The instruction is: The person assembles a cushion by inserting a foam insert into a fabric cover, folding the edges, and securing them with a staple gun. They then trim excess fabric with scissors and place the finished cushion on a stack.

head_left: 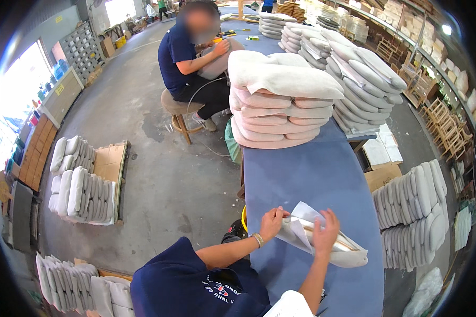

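Observation:
A pale grey seat cushion (351, 258) lies at a slant on the blue table, with brown strips showing along its upturned side. From it a white cloth flap (305, 211) stands up between my hands. My left hand (272, 223), with a bracelet at the wrist, has its fingers closed on the cushion's far left end. Across the middle of the cushion, my right hand (325, 232) curls its fingers over the cloth and the cushion; its fingertips are partly hidden.
Stacked cushions (283, 100) rise on the blue table (312, 179) beyond my hands, with more stacks (359, 79) behind. A person (180, 63) sits on a stool (177, 108) at the table's left side. Cushion rows stand on a pallet (120, 185) at left and on the right (412, 216).

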A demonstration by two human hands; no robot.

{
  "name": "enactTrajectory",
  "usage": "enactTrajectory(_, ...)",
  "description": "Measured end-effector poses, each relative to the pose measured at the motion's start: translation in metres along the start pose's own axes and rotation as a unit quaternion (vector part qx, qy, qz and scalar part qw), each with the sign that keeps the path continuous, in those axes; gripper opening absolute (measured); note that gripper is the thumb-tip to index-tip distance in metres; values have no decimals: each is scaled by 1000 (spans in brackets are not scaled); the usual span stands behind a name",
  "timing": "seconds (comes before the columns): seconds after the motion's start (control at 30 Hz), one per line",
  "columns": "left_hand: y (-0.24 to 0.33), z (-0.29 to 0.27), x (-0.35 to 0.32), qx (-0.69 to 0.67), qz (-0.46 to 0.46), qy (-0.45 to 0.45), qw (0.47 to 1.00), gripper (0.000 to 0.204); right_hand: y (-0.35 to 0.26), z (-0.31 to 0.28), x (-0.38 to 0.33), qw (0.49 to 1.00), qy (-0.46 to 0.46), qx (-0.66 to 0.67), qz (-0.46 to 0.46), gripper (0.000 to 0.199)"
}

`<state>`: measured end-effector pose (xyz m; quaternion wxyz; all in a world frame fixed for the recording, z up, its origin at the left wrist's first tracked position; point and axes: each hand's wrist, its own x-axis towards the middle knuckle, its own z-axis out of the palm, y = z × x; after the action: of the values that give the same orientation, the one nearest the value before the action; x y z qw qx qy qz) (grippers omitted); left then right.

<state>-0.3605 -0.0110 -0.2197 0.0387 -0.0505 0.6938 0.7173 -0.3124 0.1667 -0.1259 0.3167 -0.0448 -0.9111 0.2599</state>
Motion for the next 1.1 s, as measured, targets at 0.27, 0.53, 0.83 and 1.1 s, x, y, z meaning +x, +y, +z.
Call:
enactTrajectory(0.27,11,5,10,5,21,-27,999,57,-78,-2,-35,996,-62,25,54,33)
enactTrajectory(0.53,16,-42,-12,21,153,-181,971,34,-80,3,-51,988,-85,3,130,22)
enactTrajectory(0.83,45,-66,-8,162,175,-288,927,41,-83,20,-87,998,-56,2,26,13)
enactTrajectory(1.1,46,-77,7,193,250,-336,887,44,-105,25,-81,935,-1,202,292,19)
